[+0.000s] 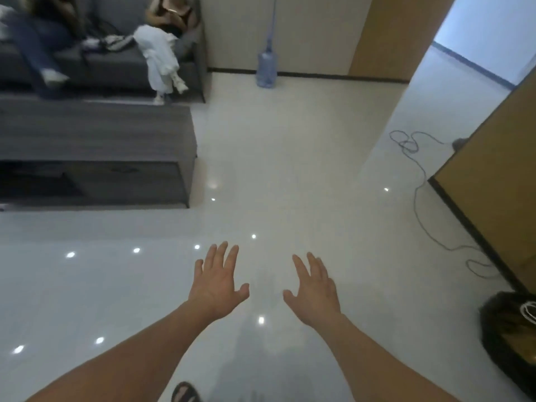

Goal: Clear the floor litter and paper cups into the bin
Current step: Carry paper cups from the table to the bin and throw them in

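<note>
Litter, cups: none visible on floor (290, 169). My left hand (219, 285), right hand (314, 288) spread, empty. Scan round table (95, 132) first; step clear of cable (415, 201).

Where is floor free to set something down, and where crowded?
Bare tile stretches ahead of the left hand and right hand to the water bottle, beside the grey table. Crowded by the right wall: loose cable, dark bag.

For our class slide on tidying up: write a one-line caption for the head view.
Left hand and right hand, open and empty, reach over the glossy floor near a grey table.
</note>
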Demonstrator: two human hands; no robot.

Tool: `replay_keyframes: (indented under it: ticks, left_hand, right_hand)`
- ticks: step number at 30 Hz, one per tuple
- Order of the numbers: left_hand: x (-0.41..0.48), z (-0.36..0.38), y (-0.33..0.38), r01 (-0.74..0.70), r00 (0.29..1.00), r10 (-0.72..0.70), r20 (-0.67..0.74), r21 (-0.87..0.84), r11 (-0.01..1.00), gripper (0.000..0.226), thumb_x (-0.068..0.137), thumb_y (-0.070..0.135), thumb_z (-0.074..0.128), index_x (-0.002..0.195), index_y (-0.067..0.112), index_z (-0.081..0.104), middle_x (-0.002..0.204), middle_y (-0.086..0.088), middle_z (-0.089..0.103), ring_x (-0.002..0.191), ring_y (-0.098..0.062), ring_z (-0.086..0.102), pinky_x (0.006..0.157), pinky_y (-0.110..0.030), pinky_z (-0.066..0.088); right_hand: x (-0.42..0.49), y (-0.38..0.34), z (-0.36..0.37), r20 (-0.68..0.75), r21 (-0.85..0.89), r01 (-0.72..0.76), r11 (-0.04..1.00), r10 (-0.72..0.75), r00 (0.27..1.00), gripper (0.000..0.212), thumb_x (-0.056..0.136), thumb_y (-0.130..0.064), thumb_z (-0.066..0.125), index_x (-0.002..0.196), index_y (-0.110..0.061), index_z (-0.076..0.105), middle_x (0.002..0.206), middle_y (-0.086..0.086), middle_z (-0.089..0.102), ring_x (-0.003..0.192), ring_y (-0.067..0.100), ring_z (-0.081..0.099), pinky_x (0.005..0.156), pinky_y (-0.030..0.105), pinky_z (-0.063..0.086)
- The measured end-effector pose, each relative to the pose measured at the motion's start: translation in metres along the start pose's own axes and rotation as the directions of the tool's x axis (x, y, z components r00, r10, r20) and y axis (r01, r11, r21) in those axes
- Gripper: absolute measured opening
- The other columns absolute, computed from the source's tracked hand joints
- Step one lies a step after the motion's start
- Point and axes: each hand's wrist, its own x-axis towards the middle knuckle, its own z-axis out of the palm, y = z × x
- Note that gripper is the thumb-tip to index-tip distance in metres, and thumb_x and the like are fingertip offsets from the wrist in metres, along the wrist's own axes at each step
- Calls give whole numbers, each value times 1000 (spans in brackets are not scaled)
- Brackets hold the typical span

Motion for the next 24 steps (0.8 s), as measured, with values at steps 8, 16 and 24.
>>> replay_keyframes:
  ticks: [8,16,24]
  left_hand:
    - [2,-64,-202,315,935,-318,-157,-44,948,90,82,67,41,151,27,-1,160,-1,-3,147,-26,-4,116,-48,9]
    - [35,-86,-316,484,853,-493,-173,-95,870,90,83,66,41,151,27,-2,160,-1,-5,147,-26,-7,116,-50,8]
    - [108,-134,-424,645,739,-649,-180,-90,759,89,84,64,42,151,27,-4,160,-1,-6,147,-25,-8,116,-50,7]
  right_hand:
    - [78,-215,26,18,11,281,960,-281,959,80,90,-52,52,154,-34,7,163,-1,-4,150,20,-2,118,41,22]
    - [160,-356,37,82,-45,490,870,-486,870,82,91,-54,51,155,-34,4,164,-1,-4,150,22,-1,118,43,21]
    - [281,-493,31,126,-50,647,761,-638,760,81,91,-54,52,154,-33,6,164,1,-2,150,25,1,119,44,21]
